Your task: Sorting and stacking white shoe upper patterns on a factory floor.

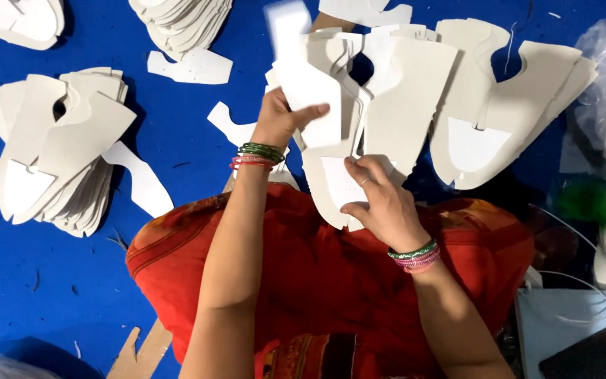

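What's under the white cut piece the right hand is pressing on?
Under the perforated white piece held by the right hand lie more white cut pieces, overlapping, with blue sheet beyond. How many pieces are stacked beneath is hidden. The left hand lifts another piece.

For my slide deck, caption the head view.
Left hand lifts a white cut-out piece; right hand steadies the stack on blue cloth.
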